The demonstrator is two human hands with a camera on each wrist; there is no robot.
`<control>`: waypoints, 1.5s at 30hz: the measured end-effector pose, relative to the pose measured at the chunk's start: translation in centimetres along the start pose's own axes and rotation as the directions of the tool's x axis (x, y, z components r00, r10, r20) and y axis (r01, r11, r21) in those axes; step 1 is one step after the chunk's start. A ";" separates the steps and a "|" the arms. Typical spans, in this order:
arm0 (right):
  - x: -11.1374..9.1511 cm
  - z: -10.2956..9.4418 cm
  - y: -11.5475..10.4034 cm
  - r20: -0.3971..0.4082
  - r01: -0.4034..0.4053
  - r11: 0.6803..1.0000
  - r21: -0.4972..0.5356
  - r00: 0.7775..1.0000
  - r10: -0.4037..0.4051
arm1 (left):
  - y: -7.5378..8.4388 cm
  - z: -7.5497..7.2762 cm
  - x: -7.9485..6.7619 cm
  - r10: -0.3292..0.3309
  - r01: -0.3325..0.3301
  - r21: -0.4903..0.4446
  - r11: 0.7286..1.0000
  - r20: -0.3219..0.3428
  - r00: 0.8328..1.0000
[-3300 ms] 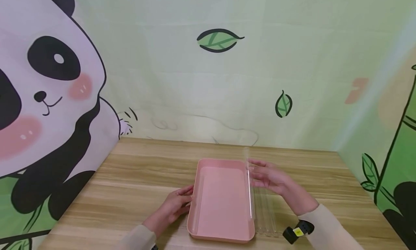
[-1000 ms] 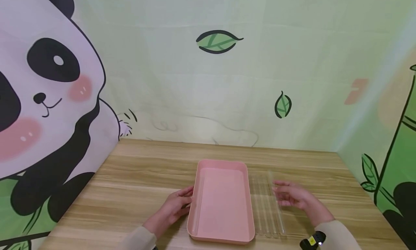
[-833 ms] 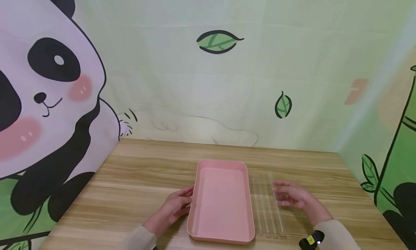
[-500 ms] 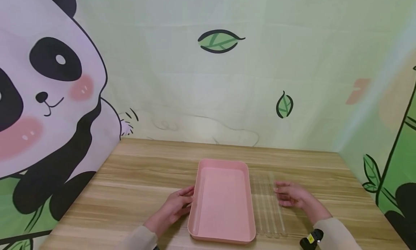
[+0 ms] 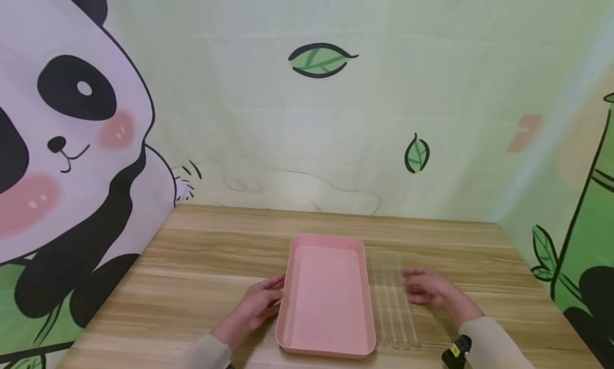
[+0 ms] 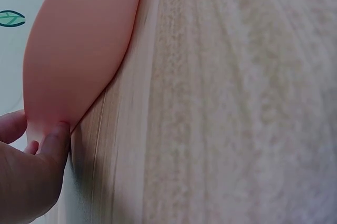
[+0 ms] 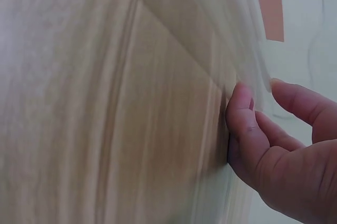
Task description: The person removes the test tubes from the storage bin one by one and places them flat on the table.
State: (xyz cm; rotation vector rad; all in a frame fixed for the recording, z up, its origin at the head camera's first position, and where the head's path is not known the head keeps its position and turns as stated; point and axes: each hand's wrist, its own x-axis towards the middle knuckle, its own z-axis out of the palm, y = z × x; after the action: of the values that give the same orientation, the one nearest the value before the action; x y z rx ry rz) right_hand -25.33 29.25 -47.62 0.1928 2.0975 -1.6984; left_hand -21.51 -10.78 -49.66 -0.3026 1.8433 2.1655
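Note:
A pink rectangular tray (image 5: 331,305) lies lengthwise in front of me in the head view. My left hand (image 5: 261,302) rests its fingertips against the tray's left outer wall; the left wrist view shows the thumb and fingers along that wall. Several clear tubes (image 5: 397,310) lie side by side on the table, just right of the tray. My right hand (image 5: 429,289) has its fingertips at the outermost tube's right side, fingers slightly bent. In the right wrist view the thumb and fingers stand apart at the clear tubes (image 7: 239,34). Another clear tube (image 5: 292,305) lies along the tray's left inner wall.
The wood-grain table (image 5: 230,241) ends at a pale green backdrop (image 5: 268,123) printed with a panda and leaves. A black device with a yellow label (image 5: 454,351) is worn on the right wrist.
Earlier my right hand held a clear tube over the tray's right edge; that tube now lies at the right end of the row, pushed slightly left lately. My left hand stays in place.

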 end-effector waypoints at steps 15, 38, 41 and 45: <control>-0.4 0.7 -0.3 -0.042 0.013 0.999 -0.030 0.999 -0.015 | 0.0 0.2 0.1 0.013 -0.013 0.009 1.000 -0.008 1.000; -0.3 1.6 -0.7 -0.134 0.004 0.991 -0.136 0.991 -0.023 | 0.0 0.0 0.3 0.017 -0.017 0.004 1.000 0.001 1.000; -0.4 1.7 -0.7 -0.136 0.006 0.991 -0.132 0.990 -0.024 | 0.0 0.0 0.2 0.014 -0.014 0.002 1.000 -0.004 1.000; -0.5 1.6 -0.9 -0.140 0.003 0.993 -0.119 0.990 -0.020 | 0.0 0.0 0.1 0.006 -0.007 -0.004 1.000 -0.004 1.000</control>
State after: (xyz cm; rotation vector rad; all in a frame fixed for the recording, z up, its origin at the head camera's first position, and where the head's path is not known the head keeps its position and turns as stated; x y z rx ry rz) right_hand -24.78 27.56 -46.87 0.2723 2.2993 -1.6025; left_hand -21.60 -10.72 -49.69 -0.3028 1.8456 2.1743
